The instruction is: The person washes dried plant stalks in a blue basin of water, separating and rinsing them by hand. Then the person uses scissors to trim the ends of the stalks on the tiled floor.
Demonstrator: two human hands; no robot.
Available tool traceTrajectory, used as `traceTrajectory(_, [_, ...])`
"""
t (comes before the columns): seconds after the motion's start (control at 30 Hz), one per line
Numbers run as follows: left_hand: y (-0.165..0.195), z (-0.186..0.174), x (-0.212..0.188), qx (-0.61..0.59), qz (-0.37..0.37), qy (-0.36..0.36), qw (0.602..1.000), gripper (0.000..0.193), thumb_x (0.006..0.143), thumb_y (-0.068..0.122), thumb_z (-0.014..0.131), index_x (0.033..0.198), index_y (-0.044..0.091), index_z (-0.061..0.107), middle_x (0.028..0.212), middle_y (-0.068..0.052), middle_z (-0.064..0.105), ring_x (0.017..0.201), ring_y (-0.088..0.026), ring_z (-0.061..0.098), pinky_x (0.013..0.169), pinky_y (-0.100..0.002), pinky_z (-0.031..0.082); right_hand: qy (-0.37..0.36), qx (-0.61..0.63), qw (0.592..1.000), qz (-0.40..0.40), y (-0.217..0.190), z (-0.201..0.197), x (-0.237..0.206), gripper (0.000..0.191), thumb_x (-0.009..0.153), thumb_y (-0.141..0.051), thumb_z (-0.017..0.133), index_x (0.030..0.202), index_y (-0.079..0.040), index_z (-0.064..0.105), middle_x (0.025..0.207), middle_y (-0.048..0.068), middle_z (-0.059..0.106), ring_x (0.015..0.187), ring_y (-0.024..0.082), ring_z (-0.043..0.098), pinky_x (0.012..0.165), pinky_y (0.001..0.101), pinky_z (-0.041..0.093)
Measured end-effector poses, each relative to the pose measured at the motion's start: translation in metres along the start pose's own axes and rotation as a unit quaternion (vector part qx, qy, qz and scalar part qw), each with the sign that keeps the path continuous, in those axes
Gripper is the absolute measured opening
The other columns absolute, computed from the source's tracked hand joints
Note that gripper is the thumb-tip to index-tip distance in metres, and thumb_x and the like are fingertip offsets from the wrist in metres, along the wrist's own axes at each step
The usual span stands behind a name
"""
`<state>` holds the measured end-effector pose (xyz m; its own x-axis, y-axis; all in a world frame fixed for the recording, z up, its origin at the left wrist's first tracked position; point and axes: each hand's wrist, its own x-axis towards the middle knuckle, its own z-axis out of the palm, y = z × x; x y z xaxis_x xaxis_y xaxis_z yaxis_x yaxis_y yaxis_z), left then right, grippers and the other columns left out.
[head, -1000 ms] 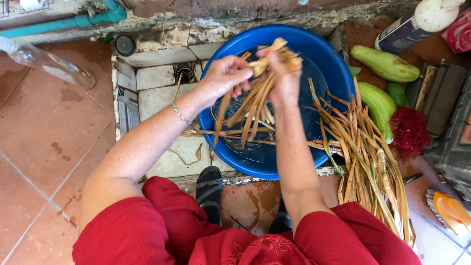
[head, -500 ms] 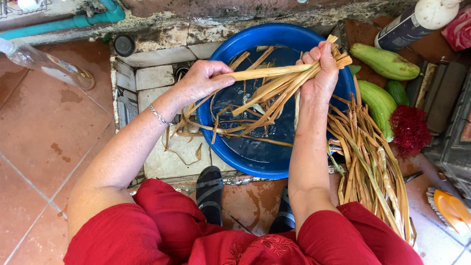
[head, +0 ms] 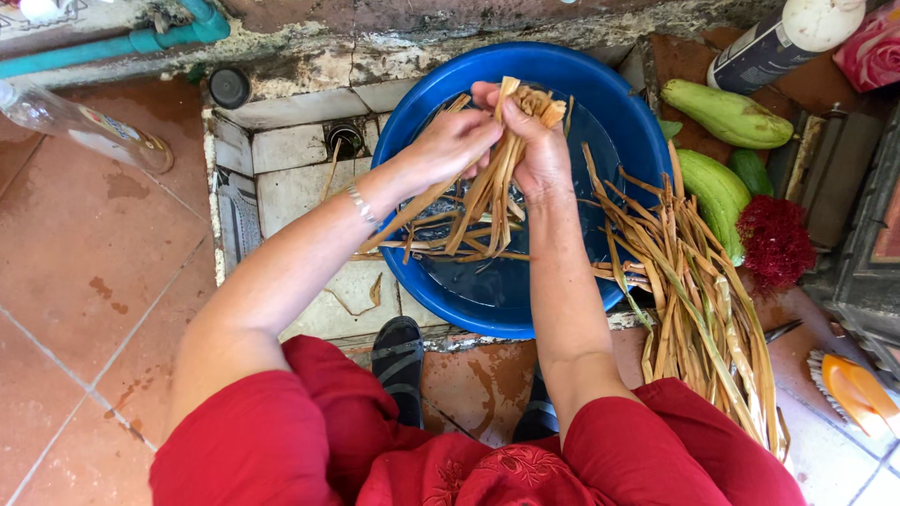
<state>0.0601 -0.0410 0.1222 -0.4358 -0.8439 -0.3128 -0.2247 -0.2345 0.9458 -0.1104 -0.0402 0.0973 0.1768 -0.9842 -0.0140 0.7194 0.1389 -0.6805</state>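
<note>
A big blue basin (head: pixel 647 131) holding dark water sits on the floor in front of me. Over it both hands grip one bunch of tan dried leaf strips (head: pixel 478 201). My right hand (head: pixel 534 150) clutches the bunch's upper end near the basin's far side. Close beside it on the left, my left hand (head: pixel 450 145) wraps the same strips. The loose ends hang down and left toward the water. More strips lie in the basin.
A long pile of the same strips (head: pixel 703 309) rests over the basin's right rim onto the floor. Green gourds (head: pixel 727 112), a red tuft (head: pixel 773 244), a spray can (head: pixel 778 37) and an orange brush (head: pixel 858 394) are at right. A clear bottle (head: pixel 84 122) and a floor drain (head: pixel 344 141) lie left.
The bunch was stretched sideways between my hands half a second ago. Now my hands have come together at its upper end, and the strips hang steeply over the water.
</note>
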Motion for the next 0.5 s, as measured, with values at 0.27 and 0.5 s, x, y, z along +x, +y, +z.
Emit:
traceTrajectory(0.27, [0.008, 0.022, 0.021, 0.071, -0.034, 0.032, 0.996, 0.033, 0.103, 0.031, 0.055, 0.083, 0.007, 0.066, 0.062, 0.0, 0.056, 0.05, -0.007, 0.052, 0.041, -0.026, 0.04, 0.111, 0.197, 0.974, 0.002, 0.025, -0.03, 0.012, 0.02, 0.102, -0.019, 0.062, 0.099, 0.001, 0.063, 0.092, 0.015, 0.069, 0.093, 0.032, 0.071, 0.09, 0.0441, 0.062])
traceTrajectory(0.5, [-0.006, 0.028, 0.003, 0.048, -0.081, -0.049, 0.994, 0.035, 0.104, 0.025, 0.046, 0.079, 0.006, 0.063, 0.061, 0.001, 0.057, 0.049, -0.008, 0.051, 0.043, -0.025, 0.042, 0.239, 0.158, 0.958, 0.0, 0.016, -0.058, 0.02, 0.023, 0.1, -0.025, 0.059, 0.085, -0.007, 0.058, 0.072, 0.005, 0.061, 0.066, 0.02, 0.063, 0.067, 0.0422, 0.058])
